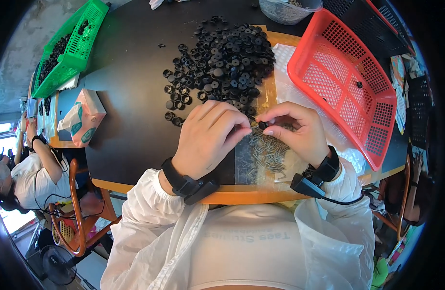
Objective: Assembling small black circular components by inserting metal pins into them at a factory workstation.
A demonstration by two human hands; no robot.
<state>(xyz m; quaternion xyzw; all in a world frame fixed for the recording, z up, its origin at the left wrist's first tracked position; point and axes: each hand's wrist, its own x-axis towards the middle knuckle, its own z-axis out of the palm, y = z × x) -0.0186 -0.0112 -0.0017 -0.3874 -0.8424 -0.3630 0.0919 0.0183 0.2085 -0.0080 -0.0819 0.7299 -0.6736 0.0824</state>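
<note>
Between the thumb and forefinger of my right hand [297, 125] is a small round black cap [263, 125]. My left hand [210, 133] is closed in a pinch just left of it. A thin metal pin [254, 126] seems to stick out from its fingertips toward the cap, though it is too small to see well. Below my fingers lies a heap of thin metal pins [268, 155] on clear plastic. Beyond my hands a large pile of black round caps [232, 60] spreads over the dark table [130, 72].
A red plastic basket [346, 72] stands at the right, with a few black pieces inside. A clear tub [290, 12] is at the back. On the left are a tissue pack [87, 118] and a green basket [77, 53] holding black parts. Another person [36, 169] sits at far left.
</note>
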